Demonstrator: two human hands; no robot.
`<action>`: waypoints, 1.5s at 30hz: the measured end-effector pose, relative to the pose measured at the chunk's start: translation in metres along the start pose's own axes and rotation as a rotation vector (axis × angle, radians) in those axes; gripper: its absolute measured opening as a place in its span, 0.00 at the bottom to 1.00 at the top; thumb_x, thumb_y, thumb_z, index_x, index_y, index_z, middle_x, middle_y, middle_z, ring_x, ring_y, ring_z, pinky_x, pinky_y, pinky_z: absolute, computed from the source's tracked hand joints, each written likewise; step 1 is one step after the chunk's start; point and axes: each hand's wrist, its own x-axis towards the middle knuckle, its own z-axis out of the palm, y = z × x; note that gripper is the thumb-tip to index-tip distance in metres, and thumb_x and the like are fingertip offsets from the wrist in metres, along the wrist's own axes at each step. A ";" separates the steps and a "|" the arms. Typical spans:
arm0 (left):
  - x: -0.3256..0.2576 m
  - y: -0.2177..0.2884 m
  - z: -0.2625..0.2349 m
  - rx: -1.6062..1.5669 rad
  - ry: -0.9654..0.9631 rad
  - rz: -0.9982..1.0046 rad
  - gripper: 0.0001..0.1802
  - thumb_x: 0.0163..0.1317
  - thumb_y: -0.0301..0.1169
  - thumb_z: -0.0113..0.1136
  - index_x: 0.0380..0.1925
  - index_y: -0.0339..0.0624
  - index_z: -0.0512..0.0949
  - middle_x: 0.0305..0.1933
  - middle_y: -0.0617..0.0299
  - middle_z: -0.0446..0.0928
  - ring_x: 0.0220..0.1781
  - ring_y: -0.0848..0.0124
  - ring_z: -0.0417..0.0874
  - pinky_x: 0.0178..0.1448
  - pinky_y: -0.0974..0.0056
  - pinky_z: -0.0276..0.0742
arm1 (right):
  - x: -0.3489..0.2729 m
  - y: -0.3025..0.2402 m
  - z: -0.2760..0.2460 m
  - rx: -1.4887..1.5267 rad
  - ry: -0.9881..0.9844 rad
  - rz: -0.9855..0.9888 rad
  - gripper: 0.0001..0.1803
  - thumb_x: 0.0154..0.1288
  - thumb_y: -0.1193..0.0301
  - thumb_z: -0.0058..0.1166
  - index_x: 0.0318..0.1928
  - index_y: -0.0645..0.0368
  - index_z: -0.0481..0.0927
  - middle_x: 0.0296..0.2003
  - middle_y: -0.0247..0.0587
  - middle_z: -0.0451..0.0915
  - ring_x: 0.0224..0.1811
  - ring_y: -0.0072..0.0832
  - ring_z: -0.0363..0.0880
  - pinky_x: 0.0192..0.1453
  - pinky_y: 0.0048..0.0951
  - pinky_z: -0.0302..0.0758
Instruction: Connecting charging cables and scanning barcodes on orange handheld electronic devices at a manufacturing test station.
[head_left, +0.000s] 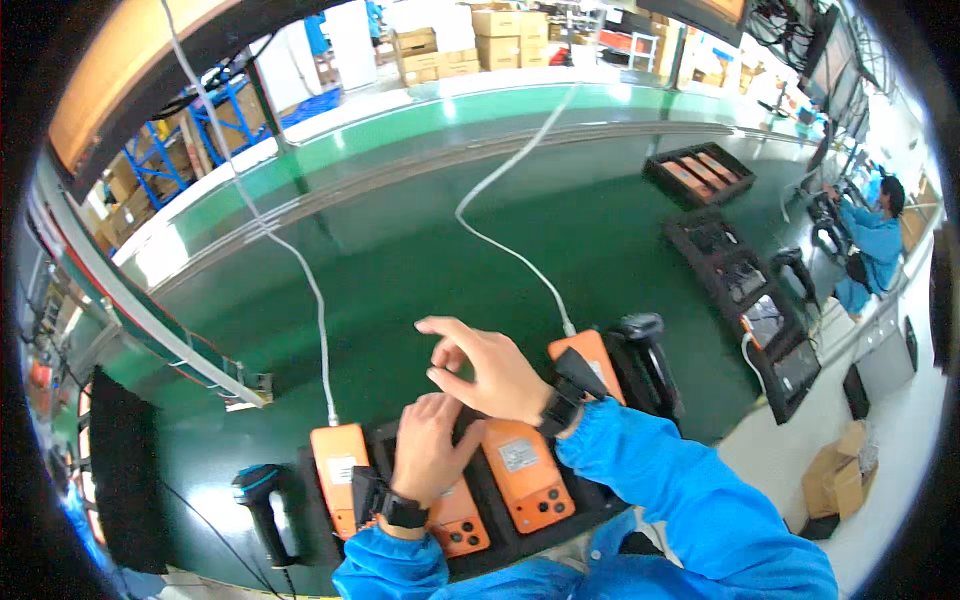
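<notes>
A black tray (590, 497) in front of me holds several orange phones, backs up, with camera lenses towards me. My left hand (425, 452) lies over one orange phone (460, 520), fingers bent forward and thumb apart; the fingertips are partly hidden. My right hand (490, 372) hovers just beyond it, index finger stretched out, thumb apart, nothing visible in it. To the right of my left hand rests another orange phone (520, 480). White cables run to the leftmost phone (340, 470) and the rightmost phone (587, 352). Both wrists wear black bands.
Handheld scanners lie left (262, 510) and right (645, 365) of the tray on the green table (400, 270). Farther right are a long black tray (740, 290) with devices and a black tray of orange phones (700, 172). A co-worker (875, 240) sits at far right.
</notes>
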 end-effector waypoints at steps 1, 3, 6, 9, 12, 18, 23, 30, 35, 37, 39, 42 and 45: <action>0.000 -0.003 0.003 0.004 0.050 0.026 0.15 0.57 0.35 0.66 0.40 0.37 0.78 0.39 0.49 0.80 0.44 0.49 0.80 0.46 0.48 0.73 | -0.003 0.000 0.000 -0.004 -0.033 -0.018 0.29 0.64 0.71 0.62 0.65 0.53 0.70 0.34 0.36 0.82 0.35 0.32 0.81 0.43 0.33 0.79; 0.001 -0.007 0.005 -0.052 0.052 -0.006 0.14 0.56 0.33 0.67 0.41 0.38 0.79 0.39 0.49 0.81 0.44 0.49 0.80 0.46 0.47 0.74 | -0.009 0.004 0.001 -0.031 -0.100 -0.074 0.27 0.67 0.69 0.59 0.65 0.53 0.70 0.38 0.39 0.81 0.41 0.37 0.82 0.46 0.36 0.79; 0.000 -0.009 0.006 -0.015 0.045 -0.020 0.13 0.55 0.32 0.66 0.38 0.38 0.79 0.39 0.48 0.81 0.44 0.48 0.81 0.47 0.46 0.75 | -0.017 0.009 0.007 0.002 -0.135 -0.089 0.20 0.70 0.69 0.54 0.61 0.57 0.74 0.40 0.42 0.82 0.44 0.41 0.82 0.50 0.39 0.79; 0.004 -0.005 0.008 -0.001 0.063 -0.020 0.13 0.55 0.32 0.65 0.36 0.36 0.79 0.37 0.46 0.81 0.43 0.46 0.80 0.46 0.45 0.75 | -0.019 0.017 0.008 0.003 -0.100 -0.141 0.14 0.72 0.67 0.51 0.53 0.59 0.79 0.44 0.46 0.83 0.47 0.44 0.82 0.53 0.40 0.78; -0.001 -0.011 0.015 0.025 0.070 -0.003 0.15 0.55 0.34 0.66 0.38 0.37 0.78 0.39 0.46 0.81 0.45 0.46 0.80 0.47 0.46 0.75 | -0.019 0.022 0.005 -0.019 -0.243 -0.066 0.14 0.74 0.65 0.48 0.49 0.61 0.81 0.45 0.48 0.84 0.49 0.46 0.82 0.54 0.41 0.77; -0.010 -0.017 0.027 0.065 0.058 0.019 0.18 0.57 0.37 0.65 0.42 0.37 0.77 0.44 0.47 0.81 0.47 0.48 0.81 0.48 0.48 0.76 | -0.030 0.025 0.004 -0.009 -0.242 -0.068 0.18 0.75 0.58 0.46 0.48 0.57 0.82 0.43 0.49 0.83 0.47 0.48 0.82 0.51 0.42 0.78; -0.017 0.004 0.015 0.073 0.108 -0.011 0.16 0.56 0.36 0.64 0.43 0.39 0.80 0.47 0.47 0.80 0.52 0.48 0.78 0.54 0.45 0.73 | -0.032 0.022 0.007 -0.018 -0.296 -0.036 0.19 0.76 0.56 0.43 0.50 0.54 0.82 0.44 0.46 0.83 0.47 0.46 0.82 0.51 0.41 0.79; -0.012 -0.001 0.017 0.024 0.146 0.020 0.15 0.54 0.33 0.65 0.39 0.37 0.79 0.42 0.44 0.80 0.47 0.43 0.79 0.49 0.44 0.75 | -0.029 0.028 0.006 -0.028 -0.289 -0.070 0.19 0.76 0.56 0.44 0.51 0.54 0.82 0.45 0.45 0.84 0.48 0.45 0.83 0.52 0.40 0.79; -0.010 -0.004 0.019 0.045 0.185 0.013 0.13 0.53 0.32 0.65 0.37 0.36 0.79 0.40 0.44 0.80 0.45 0.43 0.79 0.48 0.44 0.75 | -0.025 0.028 0.006 0.012 -0.306 -0.028 0.18 0.76 0.58 0.46 0.51 0.57 0.83 0.46 0.47 0.85 0.49 0.44 0.83 0.53 0.38 0.79; -0.009 -0.004 0.019 0.029 0.174 0.036 0.12 0.53 0.32 0.65 0.35 0.36 0.79 0.39 0.43 0.80 0.43 0.43 0.80 0.47 0.44 0.76 | -0.025 0.025 0.003 0.021 -0.328 0.011 0.19 0.76 0.58 0.46 0.51 0.57 0.83 0.46 0.48 0.85 0.49 0.44 0.83 0.52 0.38 0.79; -0.009 -0.004 0.021 0.027 0.174 0.028 0.12 0.53 0.32 0.65 0.34 0.36 0.80 0.39 0.43 0.80 0.42 0.43 0.80 0.47 0.44 0.76 | -0.027 0.021 0.000 0.026 -0.329 0.024 0.19 0.76 0.58 0.46 0.51 0.57 0.83 0.46 0.48 0.85 0.48 0.44 0.83 0.52 0.38 0.79; -0.006 0.002 0.024 0.012 0.177 0.036 0.12 0.53 0.33 0.65 0.33 0.36 0.80 0.38 0.42 0.81 0.43 0.43 0.80 0.47 0.44 0.77 | -0.030 0.021 -0.005 0.018 -0.312 0.036 0.19 0.76 0.58 0.47 0.52 0.56 0.83 0.46 0.48 0.85 0.48 0.44 0.83 0.52 0.39 0.79; -0.005 0.003 0.021 0.001 0.174 0.027 0.12 0.53 0.33 0.65 0.34 0.36 0.81 0.38 0.42 0.81 0.43 0.43 0.81 0.48 0.45 0.78 | -0.030 0.030 0.002 0.001 -0.285 -0.046 0.17 0.75 0.60 0.48 0.52 0.56 0.83 0.46 0.47 0.84 0.50 0.44 0.83 0.54 0.38 0.79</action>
